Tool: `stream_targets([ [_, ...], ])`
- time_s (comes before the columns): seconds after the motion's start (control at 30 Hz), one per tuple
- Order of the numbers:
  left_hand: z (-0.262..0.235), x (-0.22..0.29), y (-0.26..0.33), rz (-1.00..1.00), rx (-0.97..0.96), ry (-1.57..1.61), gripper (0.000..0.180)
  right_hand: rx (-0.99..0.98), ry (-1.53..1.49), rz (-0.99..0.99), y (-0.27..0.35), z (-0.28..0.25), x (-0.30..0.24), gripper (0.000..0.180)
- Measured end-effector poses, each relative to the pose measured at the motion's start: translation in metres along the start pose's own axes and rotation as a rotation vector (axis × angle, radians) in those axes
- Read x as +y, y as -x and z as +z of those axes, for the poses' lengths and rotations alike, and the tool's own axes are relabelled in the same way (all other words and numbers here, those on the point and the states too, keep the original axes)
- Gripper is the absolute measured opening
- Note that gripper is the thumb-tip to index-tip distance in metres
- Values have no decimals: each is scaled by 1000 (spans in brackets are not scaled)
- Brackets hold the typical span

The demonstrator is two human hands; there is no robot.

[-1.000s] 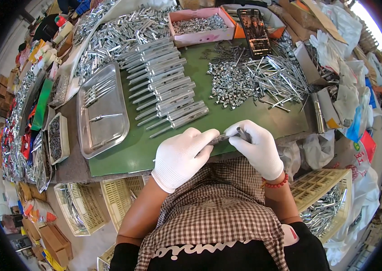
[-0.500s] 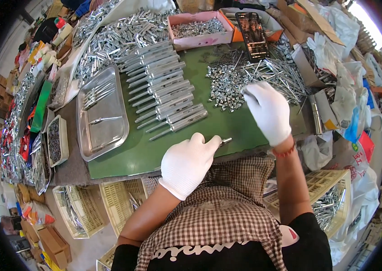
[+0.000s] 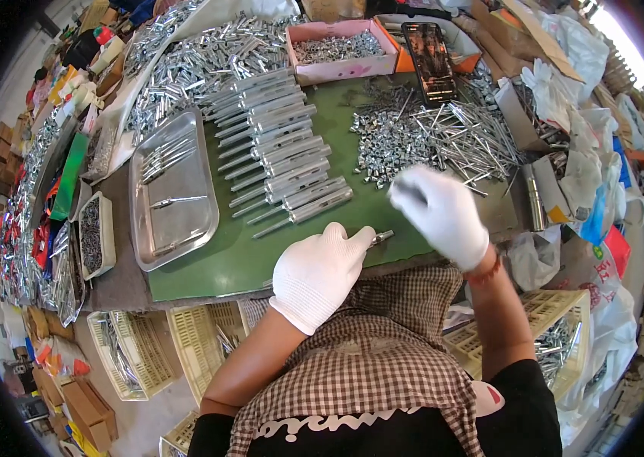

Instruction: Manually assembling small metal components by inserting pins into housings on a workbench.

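Note:
My left hand (image 3: 318, 274), in a white knit glove, is closed low over the front of the green work surface. It grips a slim metal rod (image 3: 383, 237), whose silvery tip sticks out past the fingers; the rest is mostly covered. To its right, my right hand (image 3: 444, 213), gloved alike, hovers with fingers curled toward the thumb. Slight blur hides whatever its fingertips pinch. Just beyond it lie a heap of small metal nuts (image 3: 387, 145) and a pile of thin metal pins (image 3: 474, 141). Assembled metal tubes with thin shafts (image 3: 295, 179) lie in a column ahead of my left hand.
A steel tray (image 3: 177, 236) with a few thin tools stands at left, beside a small bin of dark screws (image 3: 92, 236). At the back are heaped metal sleeves (image 3: 208, 57), a pink box of small parts (image 3: 341, 72) and a propped phone (image 3: 429, 61). Plastic crates (image 3: 135, 358) sit below.
My right hand has drawn back from the edge of the nut heap, toward me and slightly left, closer to the rod. My left hand has stayed almost still.

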State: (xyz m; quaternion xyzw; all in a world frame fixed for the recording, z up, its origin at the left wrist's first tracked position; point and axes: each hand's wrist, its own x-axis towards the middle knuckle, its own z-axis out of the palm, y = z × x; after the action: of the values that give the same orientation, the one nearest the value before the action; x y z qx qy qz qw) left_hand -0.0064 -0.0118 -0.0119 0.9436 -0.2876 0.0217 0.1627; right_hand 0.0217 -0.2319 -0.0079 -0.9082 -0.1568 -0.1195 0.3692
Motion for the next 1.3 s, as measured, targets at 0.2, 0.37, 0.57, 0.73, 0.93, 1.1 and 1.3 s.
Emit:
stream_targets([
  [0.2, -1, 1, -1, -1, -24, -24, 16, -42, -64, 56, 38, 22, -20, 9],
  [0.37, -1, 1, -2, -14, -32, -7, 17, 1, -28, 41, 40, 23, -24, 9],
  [0.57, -3, 2, -2, -20, -58, 4, 17, 3, 60, -11, 41, 23, -25, 9],
  [0.73, -4, 2, -4, -39, -93, 0, 17, 11, -9, 55, 43, 24, -24, 8],
  [0.93, -5, 1, -3, -28, -74, 8, 19, 17, 7, 69, 42, 23, -27, 8],
  [1.1, -4, 0, -2, -15, -68, 1, 21, 32, 47, 11, 42, 24, -28, 7],
  [1.3, -6, 2, -3, -25, -84, 4, 21, 66, -31, 14, 44, 28, -23, 7],
])
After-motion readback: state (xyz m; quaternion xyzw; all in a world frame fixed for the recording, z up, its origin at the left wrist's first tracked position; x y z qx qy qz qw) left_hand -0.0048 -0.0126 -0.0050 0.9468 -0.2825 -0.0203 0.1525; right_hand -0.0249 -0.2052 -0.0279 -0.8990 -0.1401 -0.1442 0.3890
